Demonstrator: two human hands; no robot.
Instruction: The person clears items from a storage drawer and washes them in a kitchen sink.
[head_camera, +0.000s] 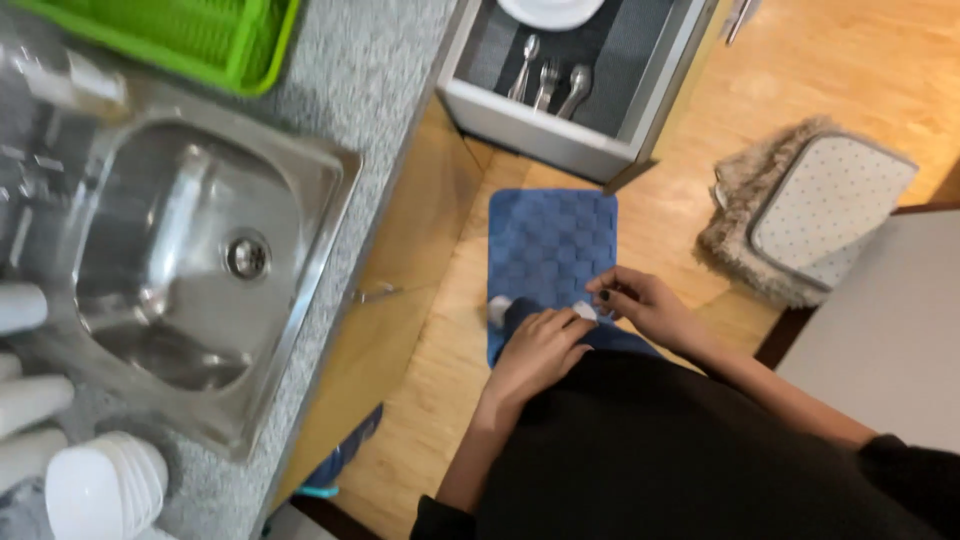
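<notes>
My left hand (540, 348) and my right hand (645, 305) meet in front of my dark clothing, over a blue woven floor mat (550, 240). Both pinch a small white thing (585, 311) between their fingertips; it is too small to tell what it is. My foot in a white-toed sock (500, 311) rests on the mat just left of my left hand.
A steel sink (190, 260) sits in a speckled grey counter (385, 70) at left, with a green dish rack (190, 35) behind and white bowls (100, 485) in front. An open drawer (560, 130) holds cutlery (548, 85) and a white plate. A furry mat (810, 205) lies on the wood floor at right.
</notes>
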